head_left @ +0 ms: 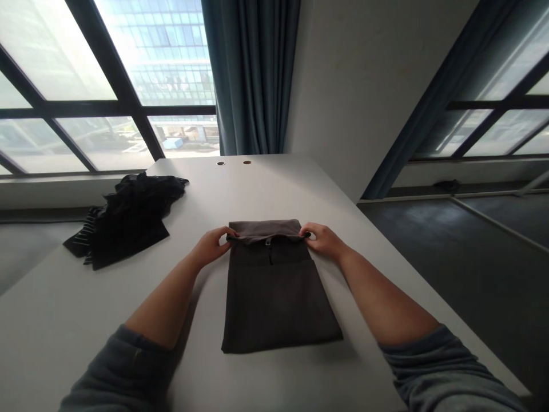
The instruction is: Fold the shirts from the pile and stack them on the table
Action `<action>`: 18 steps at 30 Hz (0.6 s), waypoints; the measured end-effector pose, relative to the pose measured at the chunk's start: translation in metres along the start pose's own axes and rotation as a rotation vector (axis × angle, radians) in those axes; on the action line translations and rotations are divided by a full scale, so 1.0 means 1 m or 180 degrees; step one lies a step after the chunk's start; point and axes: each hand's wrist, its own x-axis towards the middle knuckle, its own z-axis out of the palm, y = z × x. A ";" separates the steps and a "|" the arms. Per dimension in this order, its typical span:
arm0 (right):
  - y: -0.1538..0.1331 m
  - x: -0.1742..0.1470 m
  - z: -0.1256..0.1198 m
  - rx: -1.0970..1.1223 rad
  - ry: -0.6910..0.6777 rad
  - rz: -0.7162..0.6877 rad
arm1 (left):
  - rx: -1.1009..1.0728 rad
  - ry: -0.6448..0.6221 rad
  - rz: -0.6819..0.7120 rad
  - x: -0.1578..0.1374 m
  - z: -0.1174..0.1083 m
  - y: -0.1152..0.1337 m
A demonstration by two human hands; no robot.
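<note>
A dark grey folded garment (277, 300) lies flat on the white table (257, 191) in front of me. Its far end is a lighter grey-brown band, with a small pale tag and a short dark cord near the middle of the fold. My left hand (213, 245) pinches the left corner of that far edge between thumb and fingers. On the opposite corner, my right hand (325, 239) grips the cloth in the same way. The near part of the garment rests on the tabletop.
A heap of black clothes (132, 220), some striped, lies on the table's left side. Two round cable holes (247, 162) are set at the far end. Beyond stand windows, a blue curtain (253, 74) and a pale wall (343, 86). Dark floor (450, 246) lies to the right.
</note>
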 end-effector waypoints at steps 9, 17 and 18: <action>-0.001 -0.006 0.005 -0.0208 -0.0146 -0.0309 | 0.0406 -0.0384 0.0270 -0.012 0.003 -0.005; -0.003 -0.005 -0.006 -0.0289 -0.0716 -0.0608 | 0.0602 -0.0591 0.0361 -0.012 -0.007 0.002; -0.004 -0.004 -0.008 -0.0309 -0.0817 -0.0661 | 0.0740 -0.0599 0.0354 -0.010 -0.007 0.007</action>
